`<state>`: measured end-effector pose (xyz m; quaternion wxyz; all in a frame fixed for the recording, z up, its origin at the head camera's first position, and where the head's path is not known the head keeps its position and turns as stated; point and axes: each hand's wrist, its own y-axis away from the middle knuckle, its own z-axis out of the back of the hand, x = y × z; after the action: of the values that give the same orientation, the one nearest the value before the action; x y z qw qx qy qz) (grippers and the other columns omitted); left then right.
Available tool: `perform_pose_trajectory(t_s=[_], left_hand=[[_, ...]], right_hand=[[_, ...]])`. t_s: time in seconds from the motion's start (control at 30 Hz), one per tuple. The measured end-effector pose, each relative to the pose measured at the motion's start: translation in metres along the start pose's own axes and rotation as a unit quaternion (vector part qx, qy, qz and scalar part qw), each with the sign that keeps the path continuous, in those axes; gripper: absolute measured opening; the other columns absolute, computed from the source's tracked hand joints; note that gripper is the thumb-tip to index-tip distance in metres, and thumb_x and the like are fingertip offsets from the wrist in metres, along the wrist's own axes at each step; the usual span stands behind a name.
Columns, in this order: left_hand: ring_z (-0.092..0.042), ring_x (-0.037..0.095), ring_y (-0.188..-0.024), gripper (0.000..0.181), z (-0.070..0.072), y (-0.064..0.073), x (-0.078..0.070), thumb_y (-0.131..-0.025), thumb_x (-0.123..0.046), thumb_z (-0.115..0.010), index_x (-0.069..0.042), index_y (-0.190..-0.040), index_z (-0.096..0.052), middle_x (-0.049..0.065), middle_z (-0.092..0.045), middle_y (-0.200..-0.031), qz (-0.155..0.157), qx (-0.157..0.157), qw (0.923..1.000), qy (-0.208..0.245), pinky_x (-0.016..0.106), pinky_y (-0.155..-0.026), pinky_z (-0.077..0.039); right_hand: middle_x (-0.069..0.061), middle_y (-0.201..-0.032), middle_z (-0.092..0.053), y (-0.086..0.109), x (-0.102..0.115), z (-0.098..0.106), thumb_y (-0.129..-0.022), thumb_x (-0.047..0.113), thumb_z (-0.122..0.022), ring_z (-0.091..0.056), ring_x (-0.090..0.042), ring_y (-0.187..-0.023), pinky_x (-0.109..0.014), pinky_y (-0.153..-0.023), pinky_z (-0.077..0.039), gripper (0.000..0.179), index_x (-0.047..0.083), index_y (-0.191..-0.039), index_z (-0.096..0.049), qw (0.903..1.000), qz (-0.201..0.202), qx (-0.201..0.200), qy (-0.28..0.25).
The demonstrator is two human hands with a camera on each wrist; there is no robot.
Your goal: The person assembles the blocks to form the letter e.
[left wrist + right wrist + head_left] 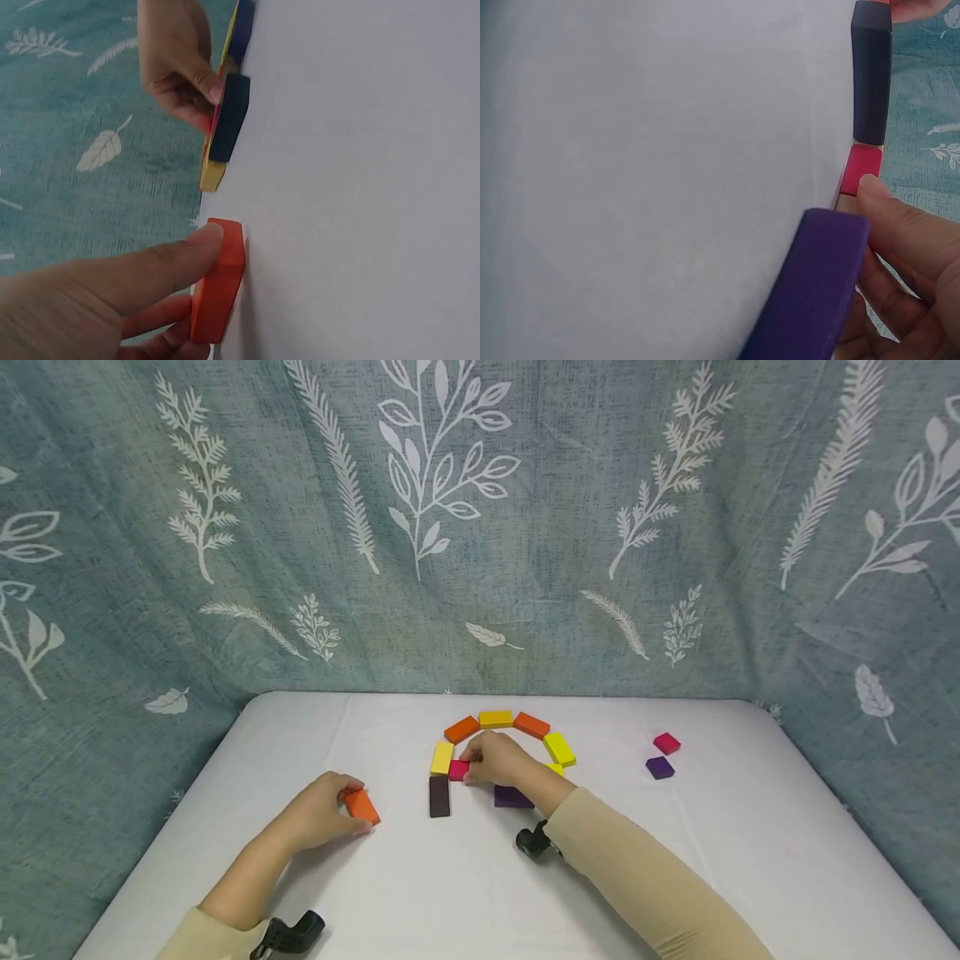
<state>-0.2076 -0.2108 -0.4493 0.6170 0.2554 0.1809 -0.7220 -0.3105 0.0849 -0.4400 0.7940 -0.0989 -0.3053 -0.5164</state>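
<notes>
Nearest on the table (420, 893), the orange block (362, 807) is held by the left hand (322, 810), its thumb at the near end and fingers at the far end, spread only by the block's length. Whether the block is lifted or rests on the cloth cannot be told. Its long axis is slanted, far-left to near-right, whereas the dark block (439, 797), to its right across a bare gap, is set straight away from the person. By the left hand, not the right, the orange block is reached.

Slightly farther, the red block (459, 770) is pinched by the right hand (491, 758), thumb and fingers nearly closed. It is placed just right of where the dark block is met by the yellow block (442, 758). Beyond, an arc (496, 719) is formed by yellow and orange blocks.
</notes>
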Motion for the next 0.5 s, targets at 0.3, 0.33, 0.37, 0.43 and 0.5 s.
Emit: perform_pose_trajectory(t_s=[0.3, 0.33, 0.37, 0.43, 0.5], left_hand=[[-0.058, 0.025, -0.115, 0.062, -0.024, 0.005, -0.021, -0.068, -0.029, -0.094, -0.009, -0.122, -0.068, 0.003, -0.063, -0.119, -0.017, 0.004, 0.9998, 0.009, 0.048, -0.103, -0.044], [-0.058, 0.025, -0.116, 0.062, -0.026, 0.006, -0.024, -0.068, -0.029, -0.094, -0.01, -0.121, -0.068, 0.002, -0.063, -0.119, -0.021, 0.006, 0.9997, 0.01, 0.047, -0.103, -0.044], [-0.058, 0.024, -0.116, 0.062, -0.029, 0.006, -0.026, -0.067, -0.03, -0.094, -0.011, -0.12, -0.068, 0.001, -0.063, -0.118, -0.026, 0.008, 0.9996, 0.011, 0.047, -0.103, -0.044], [-0.058, 0.023, -0.115, 0.061, -0.032, 0.007, -0.028, -0.067, -0.03, -0.094, -0.013, -0.12, -0.069, -0.001, -0.063, -0.117, -0.037, 0.016, 0.9991, 0.016, 0.046, -0.103, -0.044], [-0.058, 0.022, -0.113, 0.062, -0.035, 0.006, -0.03, -0.068, -0.032, -0.094, -0.014, -0.12, -0.068, -0.002, -0.063, -0.117, -0.05, 0.023, 0.9982, 0.022, 0.046, -0.102, -0.045]], right_hand=[[0.003, -0.089, -0.068, 0.0, 0.001, 0.001, -0.085, 0.016, -0.082, -0.057, -0.015, -0.082, -0.034, -0.081, -0.049, 0.023, 0.012, -0.106, -0.077, 1.0, -0.004, 0.0, 0.0], [0.003, -0.09, -0.068, 0.0, 0.001, 0.001, -0.085, 0.015, -0.082, -0.058, -0.014, -0.083, -0.034, -0.081, -0.049, 0.022, 0.012, -0.106, -0.077, 1.0, -0.003, 0.0, -0.001], [0.003, -0.09, -0.068, 0.0, 0.001, 0.001, -0.085, 0.015, -0.082, -0.058, -0.014, -0.083, -0.034, -0.082, -0.05, 0.022, 0.012, -0.106, -0.077, 1.0, -0.002, 0.0, -0.001], [0.003, -0.09, -0.068, -0.001, 0.001, 0.0, -0.085, 0.015, -0.082, -0.058, -0.014, -0.083, -0.034, -0.082, -0.05, 0.022, 0.012, -0.106, -0.077, 1.0, -0.001, 0.0, -0.002], [0.003, -0.09, -0.068, -0.001, 0.001, 0.0, -0.085, 0.015, -0.082, -0.058, -0.014, -0.083, -0.034, -0.082, -0.05, 0.022, 0.012, -0.106, -0.077, 1.0, -0.001, -0.002, -0.001]])
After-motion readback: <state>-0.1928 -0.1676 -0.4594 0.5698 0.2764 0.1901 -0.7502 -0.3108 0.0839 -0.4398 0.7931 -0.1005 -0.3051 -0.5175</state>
